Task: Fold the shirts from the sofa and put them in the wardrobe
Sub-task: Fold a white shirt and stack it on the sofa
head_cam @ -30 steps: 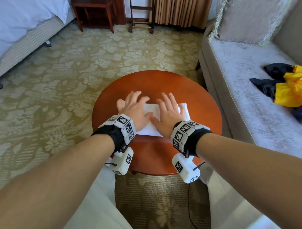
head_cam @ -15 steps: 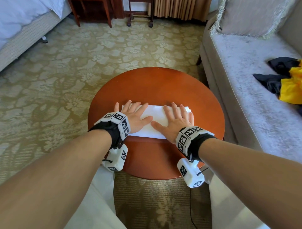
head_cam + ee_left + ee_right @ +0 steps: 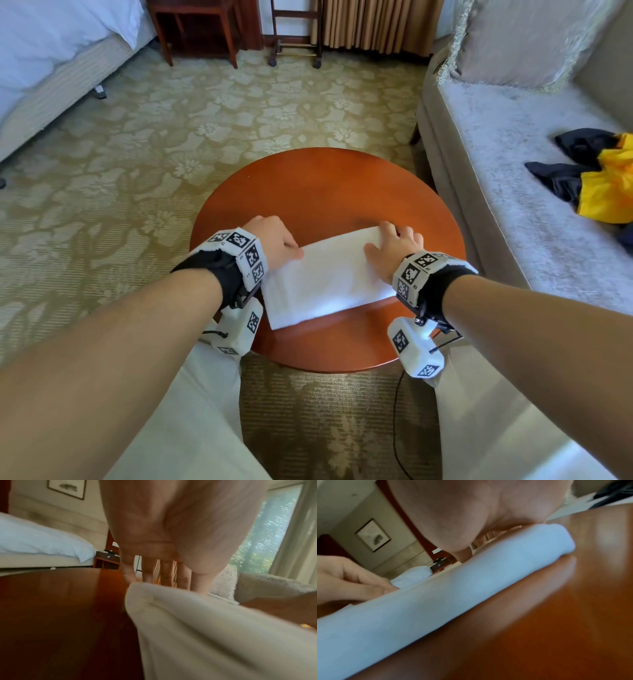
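We find no brand, label or readable writing on the folded white shirt (image 3: 327,277), and the only markings in sight are the black-and-white square codes on the wrist bands (image 3: 245,255), which carry no words. The shirt lies as a thick rectangular bundle on the round reddish wooden surface (image 3: 329,181), toward its near half, with its long axis running on a slant from the near left to the far right, the right end farther from us. Our left hand (image 3: 274,240) sits at the shirt's left end, fingers curled down over the far edge and the thumb lying on the top of the cloth; from the left wrist view the fingers (image 3: 164,572) drop behind the raised corner of the fabric (image 3: 205,628), so it grips that end. Our right hand (image 3: 394,245) holds the right end, its fingers bent over the far corner and the thumb resting on the top face. In the right wrist view the rounded folded edge (image 3: 453,588) rests on the wood, and the picture is blurred. On the pale grey sofa (image 3: 513,171) to the right lie crumpled yellow and dark garments (image 3: 603,181), well apart from the surface. A bed (image 3: 51,51) stands at far left on the floral carpet (image 3: 171,137).
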`<move>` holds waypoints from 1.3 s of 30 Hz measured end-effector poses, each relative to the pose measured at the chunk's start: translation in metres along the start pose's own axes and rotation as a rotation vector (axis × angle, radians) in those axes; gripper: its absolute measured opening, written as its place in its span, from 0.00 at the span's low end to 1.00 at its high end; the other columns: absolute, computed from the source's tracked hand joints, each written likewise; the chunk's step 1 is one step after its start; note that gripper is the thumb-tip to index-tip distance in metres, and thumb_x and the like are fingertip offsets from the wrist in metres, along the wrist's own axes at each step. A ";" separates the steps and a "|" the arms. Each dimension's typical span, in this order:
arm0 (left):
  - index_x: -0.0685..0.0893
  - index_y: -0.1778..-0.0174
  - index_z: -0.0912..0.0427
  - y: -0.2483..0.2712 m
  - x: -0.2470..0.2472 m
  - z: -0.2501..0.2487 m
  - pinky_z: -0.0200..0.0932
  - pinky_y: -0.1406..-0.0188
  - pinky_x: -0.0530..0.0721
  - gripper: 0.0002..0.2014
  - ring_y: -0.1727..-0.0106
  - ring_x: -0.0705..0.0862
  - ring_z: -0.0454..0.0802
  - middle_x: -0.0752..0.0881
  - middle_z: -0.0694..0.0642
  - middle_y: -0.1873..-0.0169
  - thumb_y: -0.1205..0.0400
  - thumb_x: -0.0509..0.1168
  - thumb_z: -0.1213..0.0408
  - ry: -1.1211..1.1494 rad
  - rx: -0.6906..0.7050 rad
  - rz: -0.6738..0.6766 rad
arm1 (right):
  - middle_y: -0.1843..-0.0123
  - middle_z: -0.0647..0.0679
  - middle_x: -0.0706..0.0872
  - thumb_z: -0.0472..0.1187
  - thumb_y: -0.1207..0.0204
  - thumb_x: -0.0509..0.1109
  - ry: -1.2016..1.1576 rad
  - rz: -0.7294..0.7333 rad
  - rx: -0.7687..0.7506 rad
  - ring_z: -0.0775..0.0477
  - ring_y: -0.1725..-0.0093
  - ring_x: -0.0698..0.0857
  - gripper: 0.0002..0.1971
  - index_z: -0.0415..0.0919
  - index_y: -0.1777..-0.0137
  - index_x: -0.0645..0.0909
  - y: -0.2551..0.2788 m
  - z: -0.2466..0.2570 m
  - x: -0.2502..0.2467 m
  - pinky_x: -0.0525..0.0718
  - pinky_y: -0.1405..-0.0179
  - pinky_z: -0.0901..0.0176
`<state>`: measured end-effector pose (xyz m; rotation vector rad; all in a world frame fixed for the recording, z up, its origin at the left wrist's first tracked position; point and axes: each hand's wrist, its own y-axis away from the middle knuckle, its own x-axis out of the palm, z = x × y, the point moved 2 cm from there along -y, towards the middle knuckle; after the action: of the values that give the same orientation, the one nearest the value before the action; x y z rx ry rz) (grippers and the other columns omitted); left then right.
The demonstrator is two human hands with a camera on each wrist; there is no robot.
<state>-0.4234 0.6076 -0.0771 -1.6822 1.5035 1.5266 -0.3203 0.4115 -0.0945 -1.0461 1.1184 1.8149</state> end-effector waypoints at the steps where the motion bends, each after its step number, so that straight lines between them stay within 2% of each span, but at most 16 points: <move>1: 0.94 0.52 0.49 0.002 -0.001 0.002 0.50 0.27 0.74 0.14 0.37 0.83 0.52 0.91 0.47 0.50 0.19 0.68 0.45 0.007 0.002 0.004 | 0.23 0.41 0.66 0.54 0.18 0.59 0.005 -0.018 0.023 0.37 0.24 0.64 0.29 0.46 0.20 0.60 0.002 0.002 -0.004 0.68 0.27 0.41; 3: 0.94 0.58 0.53 0.005 -0.001 0.003 0.47 0.33 0.77 0.17 0.47 0.86 0.50 0.92 0.49 0.57 0.21 0.70 0.44 -0.007 -0.019 0.021 | 0.29 0.40 0.72 0.53 0.20 0.64 0.004 -0.007 0.104 0.37 0.30 0.72 0.30 0.39 0.23 0.65 0.005 0.007 -0.012 0.76 0.33 0.45; 5: 0.94 0.56 0.56 0.007 0.000 0.005 0.48 0.41 0.83 0.21 0.48 0.87 0.52 0.92 0.53 0.56 0.22 0.69 0.41 0.002 -0.068 0.042 | 0.41 0.39 0.80 0.51 0.23 0.67 -0.042 0.046 0.173 0.39 0.47 0.83 0.28 0.36 0.28 0.73 0.009 0.009 -0.021 0.85 0.51 0.50; 7: 0.93 0.51 0.61 0.007 0.004 0.007 0.50 0.45 0.85 0.28 0.47 0.88 0.56 0.91 0.59 0.52 0.23 0.67 0.36 0.031 -0.121 0.057 | 0.48 0.40 0.82 0.48 0.25 0.70 -0.082 0.102 0.224 0.43 0.60 0.83 0.26 0.34 0.31 0.76 0.015 0.010 -0.029 0.81 0.67 0.58; 10: 0.89 0.47 0.61 0.009 0.006 0.007 0.47 0.50 0.84 0.34 0.46 0.86 0.55 0.89 0.57 0.48 0.28 0.68 0.30 0.097 -0.176 0.125 | 0.35 0.37 0.79 0.46 0.25 0.74 -0.121 0.199 0.280 0.37 0.43 0.82 0.35 0.34 0.22 0.67 0.022 0.002 -0.037 0.78 0.53 0.55; 12: 0.86 0.45 0.58 0.013 0.006 0.007 0.43 0.53 0.82 0.32 0.46 0.84 0.51 0.85 0.52 0.48 0.30 0.72 0.32 0.110 -0.173 0.210 | 0.36 0.37 0.78 0.46 0.25 0.74 -0.174 0.278 0.259 0.36 0.42 0.80 0.32 0.35 0.24 0.69 0.025 -0.001 -0.041 0.77 0.49 0.52; 15: 0.87 0.45 0.59 0.015 0.008 0.008 0.41 0.59 0.82 0.30 0.49 0.86 0.51 0.87 0.53 0.50 0.31 0.77 0.38 0.077 -0.159 0.250 | 0.39 0.38 0.78 0.45 0.23 0.71 -0.256 0.346 0.247 0.36 0.41 0.78 0.18 0.40 0.38 0.72 0.032 -0.005 -0.037 0.75 0.43 0.50; 16: 0.87 0.46 0.60 0.016 0.008 0.008 0.41 0.60 0.82 0.29 0.49 0.86 0.51 0.88 0.54 0.51 0.31 0.77 0.39 0.064 -0.157 0.245 | 0.44 0.38 0.79 0.45 0.21 0.67 -0.305 0.289 0.235 0.37 0.42 0.78 0.12 0.39 0.43 0.74 0.031 -0.006 -0.035 0.74 0.45 0.51; 18: 0.87 0.47 0.60 0.017 0.008 0.005 0.43 0.58 0.83 0.28 0.49 0.87 0.52 0.88 0.55 0.51 0.30 0.77 0.40 0.048 -0.156 0.232 | 0.52 0.38 0.79 0.47 0.18 0.58 -0.439 0.143 0.235 0.39 0.48 0.79 0.13 0.37 0.49 0.77 0.028 -0.009 -0.034 0.71 0.52 0.53; 19: 0.87 0.46 0.59 0.019 0.008 0.004 0.44 0.55 0.85 0.28 0.49 0.87 0.52 0.88 0.55 0.50 0.30 0.77 0.39 0.040 -0.154 0.223 | 0.55 0.39 0.78 0.46 0.18 0.61 -0.438 0.221 0.229 0.39 0.51 0.79 0.12 0.36 0.52 0.76 0.030 -0.010 -0.035 0.73 0.52 0.52; 22: 0.87 0.45 0.59 0.024 0.010 0.004 0.47 0.50 0.85 0.26 0.46 0.86 0.53 0.87 0.56 0.47 0.28 0.77 0.42 0.059 -0.144 0.185 | 0.56 0.41 0.83 0.41 0.20 0.70 -0.405 0.479 0.168 0.36 0.43 0.83 0.10 0.38 0.60 0.76 0.035 -0.014 -0.042 0.79 0.37 0.49; 24: 0.86 0.44 0.58 0.027 0.012 0.008 0.46 0.50 0.83 0.25 0.45 0.85 0.54 0.86 0.55 0.45 0.28 0.77 0.44 0.102 -0.135 0.145 | 0.57 0.39 0.91 0.44 0.20 0.70 -0.394 0.550 0.131 0.33 0.46 0.86 0.11 0.34 0.56 0.81 0.040 -0.015 -0.044 0.83 0.39 0.47; 26: 0.85 0.43 0.53 0.029 0.014 0.015 0.44 0.49 0.83 0.22 0.46 0.84 0.50 0.85 0.51 0.45 0.28 0.78 0.46 0.189 -0.137 0.126 | 0.47 0.35 0.91 0.46 0.22 0.73 -0.464 0.577 0.125 0.29 0.43 0.87 0.16 0.32 0.44 0.84 0.043 -0.017 -0.042 0.82 0.35 0.39; 30: 0.90 0.45 0.50 0.029 0.017 0.032 0.49 0.42 0.86 0.21 0.46 0.87 0.50 0.90 0.49 0.48 0.32 0.81 0.49 0.446 -0.187 0.164 | 0.62 0.40 0.90 0.43 0.26 0.76 -0.647 0.518 0.169 0.36 0.56 0.88 0.10 0.37 0.52 0.84 0.046 -0.018 -0.049 0.85 0.45 0.44; 33: 0.93 0.52 0.48 0.033 0.014 0.034 0.57 0.37 0.85 0.21 0.46 0.90 0.53 0.93 0.51 0.52 0.40 0.85 0.50 0.629 -0.193 0.172 | 0.50 0.40 0.91 0.46 0.33 0.80 -0.709 0.477 0.170 0.33 0.45 0.89 0.17 0.38 0.48 0.86 0.048 -0.022 -0.058 0.82 0.36 0.36; 39: 0.91 0.58 0.60 0.049 0.001 0.015 0.54 0.42 0.85 0.14 0.43 0.89 0.62 0.92 0.60 0.52 0.37 0.84 0.68 0.927 -0.138 0.085 | 0.42 0.38 0.90 0.42 0.41 0.84 -0.916 0.440 0.211 0.33 0.43 0.89 0.31 0.38 0.36 0.84 0.052 -0.039 -0.073 0.82 0.40 0.31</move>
<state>-0.4736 0.6037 -0.0665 -2.6387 1.9133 0.8966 -0.3288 0.3456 -0.0233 0.2146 0.9393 2.0884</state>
